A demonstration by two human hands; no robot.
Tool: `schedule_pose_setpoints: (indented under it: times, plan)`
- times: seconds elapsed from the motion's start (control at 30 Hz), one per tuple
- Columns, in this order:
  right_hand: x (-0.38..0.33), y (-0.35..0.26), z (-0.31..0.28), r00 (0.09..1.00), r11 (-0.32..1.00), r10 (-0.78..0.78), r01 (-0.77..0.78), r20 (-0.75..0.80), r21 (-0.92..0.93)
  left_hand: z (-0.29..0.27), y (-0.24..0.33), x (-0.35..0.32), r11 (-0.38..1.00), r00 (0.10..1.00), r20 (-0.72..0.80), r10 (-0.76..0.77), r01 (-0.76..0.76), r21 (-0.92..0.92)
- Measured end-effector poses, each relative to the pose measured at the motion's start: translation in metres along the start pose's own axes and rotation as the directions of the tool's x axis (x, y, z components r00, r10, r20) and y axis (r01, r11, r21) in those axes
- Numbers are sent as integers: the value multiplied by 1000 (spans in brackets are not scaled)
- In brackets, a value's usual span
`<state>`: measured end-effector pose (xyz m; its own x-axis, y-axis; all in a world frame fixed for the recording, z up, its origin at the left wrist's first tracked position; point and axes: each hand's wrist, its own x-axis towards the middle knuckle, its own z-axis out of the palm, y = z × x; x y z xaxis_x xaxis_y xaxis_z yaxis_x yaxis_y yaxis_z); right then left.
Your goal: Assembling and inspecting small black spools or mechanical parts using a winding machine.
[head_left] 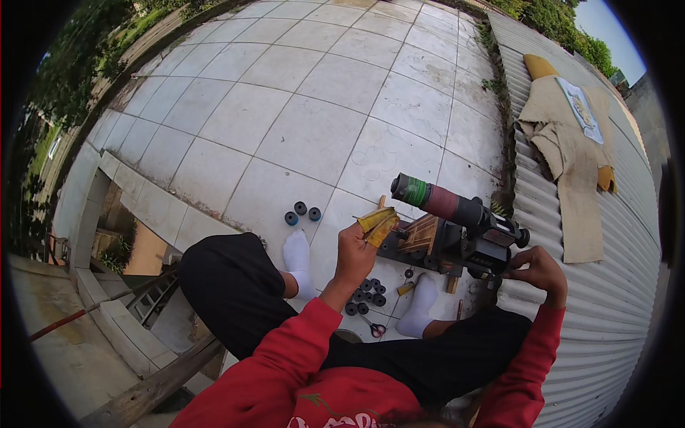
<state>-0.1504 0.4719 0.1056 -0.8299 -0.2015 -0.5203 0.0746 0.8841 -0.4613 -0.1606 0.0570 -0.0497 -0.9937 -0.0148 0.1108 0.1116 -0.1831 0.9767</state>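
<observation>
Between the fingers of my left hand (355, 258) is a folded yellow strip with dark streaks (378, 225); its material is unclear. The strip is at the left end of a black machine (492, 239) mounted on a dark base with a wooden block (421, 234). Along the top of the machine lies a thick cylinder (439, 202) wrapped in green and dark red bands. My right hand (539, 272) is bent at the machine's lower right end, fingertips drawn together there. What they pinch is too small to make out.
Several small black rollers (366, 294) are grouped between my feet, beside red-handled scissors (374, 329). More rollers (300, 209) stand past my left foot. A yellow piece (406, 288) lies near my right foot. Corrugated roofing (535, 314) bearing brown cloth (571, 164) borders the tiles on the right.
</observation>
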Motion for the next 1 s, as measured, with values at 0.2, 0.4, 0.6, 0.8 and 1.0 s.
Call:
schedule_pose_setpoints:
  times: [0.2, 0.4, 0.6, 0.8, 1.0]
  plan:
    - [-23, -11, -11, 948, 988, -17, 64, -318, 138, -2, -1, 0, 1000, 1000, -10, 11, -11, 20]
    - [7, -6, -16, 786, 978, -160, 210, -597, 14, -1, -2, 1, 1000, 1000, -21, 7, -6, 31]
    - [49, 18, -6, 841, 975, -210, 146, -499, -165, 2, -1, 1, 999, 999, -35, 29, -28, 27]
    - [47, 27, 14, 977, 999, -52, 47, -206, -27, 1, 2, 1, 999, 999, -28, 22, -21, 42]
    - [-3, 5, -2, 994, 990, -79, 87, -71, 115, 0, -1, 0, 1000, 1000, -18, 1, -1, 19]
